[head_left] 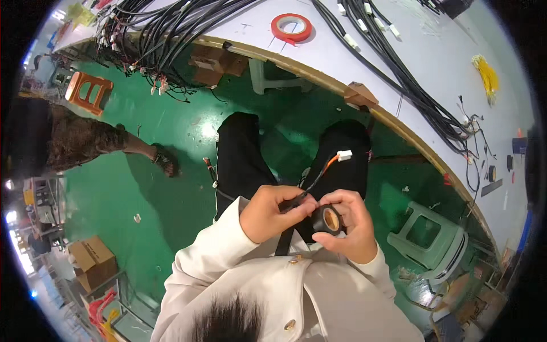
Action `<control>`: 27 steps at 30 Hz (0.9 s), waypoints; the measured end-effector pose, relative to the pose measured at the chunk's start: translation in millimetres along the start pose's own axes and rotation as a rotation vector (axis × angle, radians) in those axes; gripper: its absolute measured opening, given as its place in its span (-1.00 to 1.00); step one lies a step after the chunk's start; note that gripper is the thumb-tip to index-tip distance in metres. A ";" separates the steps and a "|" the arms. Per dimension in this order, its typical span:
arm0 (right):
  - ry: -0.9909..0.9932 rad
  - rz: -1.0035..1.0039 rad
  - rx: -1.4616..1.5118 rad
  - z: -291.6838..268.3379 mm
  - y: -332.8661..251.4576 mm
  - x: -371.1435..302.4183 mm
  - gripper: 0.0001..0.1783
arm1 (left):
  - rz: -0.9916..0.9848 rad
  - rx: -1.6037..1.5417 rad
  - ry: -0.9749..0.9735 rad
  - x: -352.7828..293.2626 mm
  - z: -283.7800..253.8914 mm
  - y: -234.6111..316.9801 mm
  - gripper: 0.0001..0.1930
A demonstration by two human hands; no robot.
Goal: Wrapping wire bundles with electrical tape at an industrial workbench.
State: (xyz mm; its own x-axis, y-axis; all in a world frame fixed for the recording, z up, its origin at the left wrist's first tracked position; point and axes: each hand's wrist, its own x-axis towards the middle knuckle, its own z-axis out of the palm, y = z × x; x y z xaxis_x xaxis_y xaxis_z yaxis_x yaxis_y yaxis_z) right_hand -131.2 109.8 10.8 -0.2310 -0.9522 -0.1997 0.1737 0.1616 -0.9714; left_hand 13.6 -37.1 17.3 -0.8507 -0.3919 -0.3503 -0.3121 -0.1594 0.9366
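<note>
Above my lap, my left hand [277, 212] pinches a black cable [310, 187] between thumb and fingers. Orange wires come out of the cable's end and run into a white plug connector [344, 155], which points up over my right knee. Close beside it, my right hand [348, 222] is closed around a roll of black electrical tape [329, 220] with a tan core. The fingertips of both hands nearly meet at the cable, and whether tape is stuck to it there is hidden. Another cable end [211, 170] hangs by my left leg.
A white table [342, 57] curves ahead, bearing bundles of black cables [393, 62], a red tape roll [291, 28] and yellow ties [486, 78]. A green stool [431, 236] stands at right, a brown stool [89, 93] at far left. Another person's leg [85, 137] is at left, near a cardboard box [92, 262].
</note>
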 end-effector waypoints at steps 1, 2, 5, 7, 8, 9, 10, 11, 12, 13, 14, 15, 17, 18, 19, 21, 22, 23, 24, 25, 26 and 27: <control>-0.003 0.002 -0.006 1.6 1.5 0.0 -0.26 | -0.011 -0.056 -0.009 0.1 -0.3 -2.1 -0.80; 0.024 -0.048 0.078 3.6 2.9 0.7 -0.32 | -0.006 -0.062 -0.006 -0.7 1.8 -4.9 -0.80; 0.053 -0.188 0.116 5.0 14.4 4.2 -0.39 | 0.145 -0.351 -0.030 -8.3 8.5 -14.5 -0.51; 0.070 -0.332 0.023 5.5 24.6 4.8 -0.39 | 0.123 -0.392 0.018 -14.2 15.4 -10.8 -0.52; 0.070 -0.329 0.018 8.0 27.6 4.4 -0.39 | 0.089 -0.428 0.063 -15.8 18.4 -9.5 -0.53; 0.077 -0.320 0.046 11.4 29.9 4.3 -0.41 | 0.097 -0.515 0.048 -15.0 21.9 -11.9 -0.53; 0.084 -0.311 0.075 15.3 31.3 4.1 -0.44 | 0.096 -0.519 0.046 -13.9 23.5 -15.2 -0.53; 0.080 -0.291 0.141 21.3 29.7 3.1 -0.46 | 0.062 -0.500 0.068 -14.2 24.6 -18.6 -0.50; 0.079 -0.290 0.139 22.1 31.9 2.0 -0.46 | 0.026 -0.479 0.090 -14.3 25.3 -21.4 -0.47; 0.112 -0.300 0.094 22.4 35.8 1.2 -0.45 | 0.012 -0.494 0.095 -14.2 25.7 -23.2 -0.47; 0.145 -0.310 0.049 22.5 37.8 0.9 -0.44 | 0.012 -0.494 0.095 -14.4 26.5 -21.9 -0.47; 0.146 -0.309 0.049 21.4 35.4 1.1 -0.44 | 0.058 -0.513 0.119 -14.9 27.8 -19.2 -0.49; 0.225 -0.475 -0.354 16.4 21.4 3.5 -0.53 | 0.102 -0.534 0.144 -17.8 26.6 -14.5 -0.51; 0.228 -0.472 -0.355 13.1 13.0 3.9 -0.53 | 0.092 -0.409 0.160 -19.8 24.3 -13.8 -0.53; 0.245 -0.541 -0.496 9.8 2.8 4.4 -0.58 | 0.083 -0.284 0.175 -20.6 23.5 -13.9 -0.55; 0.263 -0.638 -0.670 7.6 -13.5 9.2 -0.67 | 0.149 -0.212 0.201 -20.7 25.5 -16.3 -0.53; 0.262 -0.636 -0.668 6.0 -16.5 10.6 -0.67 | 0.216 -0.139 0.226 -20.9 26.6 -17.4 -0.51; 0.227 -0.655 -0.747 3.4 -19.7 10.8 -0.68 | 0.215 -0.142 0.221 -20.4 27.6 -16.7 -0.51; 0.191 -0.672 -0.826 1.4 -21.5 12.3 -0.69 | 0.246 -0.099 0.235 -20.0 28.7 -15.4 -0.51; 0.190 -0.729 -0.843 0.3 -22.0 17.0 -0.71 | 0.276 -0.058 0.250 -20.0 29.5 -14.3 -0.50; 0.190 -0.727 -0.841 -1.1 -23.0 17.9 -0.71 | 0.274 -0.057 0.249 -20.4 29.4 -13.9 -0.50; 0.147 -0.739 -0.883 -3.0 -25.2 17.8 -0.71 | 0.233 -0.076 0.225 -21.0 28.4 -13.5 -0.51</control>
State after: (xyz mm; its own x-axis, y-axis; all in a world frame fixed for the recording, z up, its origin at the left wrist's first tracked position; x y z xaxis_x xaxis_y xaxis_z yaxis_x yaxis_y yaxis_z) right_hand -142.5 89.6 31.4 -0.1166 -0.8600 0.4967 -0.7647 -0.2414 -0.5974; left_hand 23.7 -1.0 12.3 -0.7780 -0.6149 -0.1287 -0.0805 -0.1055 0.9911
